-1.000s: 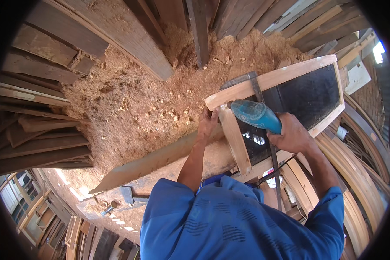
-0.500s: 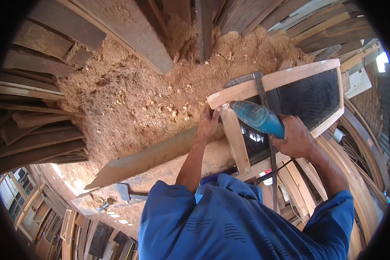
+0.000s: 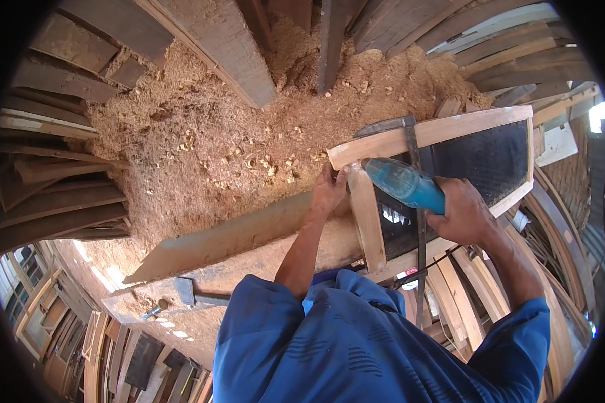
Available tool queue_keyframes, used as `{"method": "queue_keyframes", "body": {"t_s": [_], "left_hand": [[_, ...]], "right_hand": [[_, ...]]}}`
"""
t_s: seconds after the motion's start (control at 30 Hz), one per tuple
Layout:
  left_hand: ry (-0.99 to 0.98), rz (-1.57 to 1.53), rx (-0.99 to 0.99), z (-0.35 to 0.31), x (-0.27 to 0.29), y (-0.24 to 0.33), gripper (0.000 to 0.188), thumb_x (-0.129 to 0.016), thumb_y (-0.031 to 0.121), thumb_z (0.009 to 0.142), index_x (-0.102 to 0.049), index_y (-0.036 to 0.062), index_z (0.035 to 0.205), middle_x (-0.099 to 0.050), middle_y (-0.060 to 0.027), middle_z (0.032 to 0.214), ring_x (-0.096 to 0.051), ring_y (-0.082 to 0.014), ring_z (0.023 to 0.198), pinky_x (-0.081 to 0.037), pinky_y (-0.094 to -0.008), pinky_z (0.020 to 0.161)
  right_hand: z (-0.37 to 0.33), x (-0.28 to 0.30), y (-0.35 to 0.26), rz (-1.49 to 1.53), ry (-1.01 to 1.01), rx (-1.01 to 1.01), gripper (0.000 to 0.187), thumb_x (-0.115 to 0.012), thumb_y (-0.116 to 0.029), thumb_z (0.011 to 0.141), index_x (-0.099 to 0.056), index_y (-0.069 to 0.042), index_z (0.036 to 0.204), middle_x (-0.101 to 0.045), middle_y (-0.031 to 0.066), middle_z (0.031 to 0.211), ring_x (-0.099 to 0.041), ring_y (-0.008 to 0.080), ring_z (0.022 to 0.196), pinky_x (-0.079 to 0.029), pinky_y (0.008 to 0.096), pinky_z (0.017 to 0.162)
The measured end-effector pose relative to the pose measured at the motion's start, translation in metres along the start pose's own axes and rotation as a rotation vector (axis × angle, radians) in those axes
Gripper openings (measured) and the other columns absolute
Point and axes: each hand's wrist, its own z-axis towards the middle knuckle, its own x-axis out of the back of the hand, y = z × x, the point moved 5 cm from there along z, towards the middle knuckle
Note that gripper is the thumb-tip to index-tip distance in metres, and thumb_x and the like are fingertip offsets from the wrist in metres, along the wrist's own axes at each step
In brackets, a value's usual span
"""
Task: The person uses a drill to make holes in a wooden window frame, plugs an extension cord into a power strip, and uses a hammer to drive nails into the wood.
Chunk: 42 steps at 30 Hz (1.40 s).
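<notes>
Nearest the camera is the person's blue shirt (image 3: 356, 342), both sleeves reaching up and away. Compared with half a second ago the hands and tool sit almost where they were; the view has only shifted slightly, and the sander's nose lies a touch closer to the frame's corner.

The right hand (image 3: 465, 213) is wrapped shut around the rear of the blue sander (image 3: 403, 183). The sander's long axis runs from that hand up and to the left, its nose pointing at the frame's upper left corner, resting on the wood.

The left hand (image 3: 329, 191) is curled over the frame's (image 3: 437, 131) left upright, fingers pressing the edge, steadying it. The frame holds a dark panel (image 3: 480, 158) and lies on the dusty counter (image 3: 249, 235), with a metal clamp bar (image 3: 417, 221) crossing it.

Beyond lies a heap of sawdust (image 3: 208, 141), and past that, stacked planks (image 3: 60, 101).
</notes>
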Motion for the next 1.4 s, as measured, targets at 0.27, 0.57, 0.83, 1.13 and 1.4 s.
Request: {"method": "queue_keyframes", "body": {"t_s": [0.27, 0.57, 0.83, 1.13, 1.4], "left_hand": [[0.0, -0.02, -0.032, 0.005, -0.003, -0.018, 0.041, -0.062, 0.043, 0.098, -0.058, 0.0036, 0.108, -0.069, -0.014, 0.085, -0.068, -0.0261, 0.077, -0.054, -0.0394, 0.072], [0.023, 0.012, -0.066, 0.002, -0.002, -0.01, 0.04, -0.061, 0.042, 0.098, -0.057, 0.0033, 0.108, -0.07, -0.0149, 0.087, -0.07, -0.0287, 0.08, -0.054, -0.0411, 0.073], [0.019, -0.025, -0.059, -0.001, -0.003, -0.007, 0.04, -0.06, 0.043, 0.098, -0.057, 0.0043, 0.109, -0.07, -0.0155, 0.087, -0.069, -0.0292, 0.077, -0.054, -0.0421, 0.071], [0.014, -0.023, -0.053, -0.005, 0.003, 0.015, 0.037, -0.063, 0.038, 0.099, -0.058, 0.0039, 0.112, -0.07, -0.0137, 0.088, -0.068, -0.0243, 0.077, -0.054, -0.0378, 0.071], [0.006, -0.115, -0.07, -0.006, 0.001, 0.009, 0.032, -0.063, 0.032, 0.099, -0.059, 0.0045, 0.115, -0.069, -0.0094, 0.09, -0.065, -0.0169, 0.078, -0.054, -0.0338, 0.073]], "right_hand": [[0.005, 0.0, 0.006, -0.056, 0.017, 0.015, 0.033, -0.069, -0.015, 0.074, -0.064, 0.002, 0.101, -0.067, 0.026, 0.091, -0.062, 0.0469, 0.092, -0.049, 0.0524, 0.089], [0.016, 0.003, 0.01, -0.089, 0.008, 0.047, 0.033, -0.069, -0.015, 0.073, -0.064, 0.001, 0.101, -0.067, 0.0256, 0.09, -0.063, 0.0462, 0.091, -0.049, 0.0518, 0.088], [0.013, 0.006, 0.007, -0.107, 0.005, 0.04, 0.027, -0.068, -0.013, 0.072, -0.062, 0.0, 0.094, -0.067, 0.0251, 0.086, -0.064, 0.046, 0.089, -0.05, 0.0522, 0.085], [0.011, 0.002, 0.01, -0.144, -0.007, 0.053, 0.031, -0.069, -0.014, 0.071, -0.062, 0.0, 0.098, -0.067, 0.0242, 0.085, -0.064, 0.0452, 0.088, -0.05, 0.0527, 0.085], [0.012, 0.002, 0.013, -0.162, 0.021, 0.068, 0.034, -0.07, -0.015, 0.071, -0.063, -0.001, 0.101, -0.067, 0.0236, 0.088, -0.063, 0.0438, 0.091, -0.05, 0.0514, 0.087]]}}
